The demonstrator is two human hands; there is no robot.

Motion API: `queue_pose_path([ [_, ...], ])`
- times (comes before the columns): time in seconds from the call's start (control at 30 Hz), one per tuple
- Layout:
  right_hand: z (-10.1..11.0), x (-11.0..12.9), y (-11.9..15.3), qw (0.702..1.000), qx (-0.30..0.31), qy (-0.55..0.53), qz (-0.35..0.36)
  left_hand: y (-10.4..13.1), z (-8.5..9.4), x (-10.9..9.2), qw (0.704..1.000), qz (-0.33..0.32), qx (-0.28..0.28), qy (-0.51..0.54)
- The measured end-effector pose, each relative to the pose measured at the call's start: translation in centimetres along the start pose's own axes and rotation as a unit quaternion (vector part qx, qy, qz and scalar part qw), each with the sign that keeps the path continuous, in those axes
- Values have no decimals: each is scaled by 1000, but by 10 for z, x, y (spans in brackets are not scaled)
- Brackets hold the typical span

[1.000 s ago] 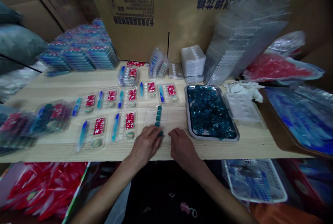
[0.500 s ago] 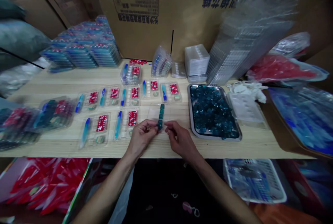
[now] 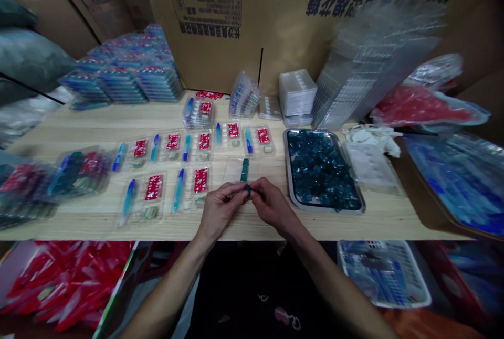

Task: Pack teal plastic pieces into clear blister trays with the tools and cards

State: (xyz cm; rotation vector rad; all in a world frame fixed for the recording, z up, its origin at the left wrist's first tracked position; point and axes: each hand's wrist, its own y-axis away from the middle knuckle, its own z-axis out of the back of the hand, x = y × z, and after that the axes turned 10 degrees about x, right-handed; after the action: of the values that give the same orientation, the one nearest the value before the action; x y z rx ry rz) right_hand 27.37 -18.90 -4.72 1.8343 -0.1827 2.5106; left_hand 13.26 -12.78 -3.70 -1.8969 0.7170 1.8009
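Observation:
My left hand [image 3: 219,207] and my right hand [image 3: 274,203] meet near the table's front, fingertips pinched together on a small dark teal square piece [image 3: 247,188]. Just beyond them lies a clear plastic tray [image 3: 232,170], holding a row of teal squares [image 3: 244,169] in one slot; my fingers hide its near end. To the right, a metal tray [image 3: 290,181] carries a heap of similar teal pieces [image 3: 321,168]. Left of my hands rests a filled clear pack [image 3: 192,187] with a blue pen [image 3: 179,189] and a red packet [image 3: 200,180].
More filled packs [image 3: 147,192] spread to the left, with stacked packs [image 3: 157,84] behind. Tall stacks of clear plastic trays [image 3: 346,76] lean against a cardboard box [image 3: 271,19]. At right are white gloves [image 3: 374,137] and a box of blue items [image 3: 452,176].
My right fingertips have moved left to meet the left ones. The small teal piece is now held between both hands, at the near end of the clear tray.

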Motion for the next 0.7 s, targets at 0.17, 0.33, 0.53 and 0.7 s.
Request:
queue_pose_path([
  [0.17, 3, 12, 5, 998, 13, 69, -7, 0, -3, 0, 997, -39, 13, -72],
  [0.33, 1, 14, 8, 977, -2, 214, -14, 3, -8, 3, 985, -65, -40, -155],
  [0.53, -1, 9, 11, 972, 0, 236, -11, 7, -10, -5, 997, 68, -18, 27],
  [0.7, -2, 11, 16, 977, 38, 208, 42, 9, 9, -10, 977, 153, -11, 148],
])
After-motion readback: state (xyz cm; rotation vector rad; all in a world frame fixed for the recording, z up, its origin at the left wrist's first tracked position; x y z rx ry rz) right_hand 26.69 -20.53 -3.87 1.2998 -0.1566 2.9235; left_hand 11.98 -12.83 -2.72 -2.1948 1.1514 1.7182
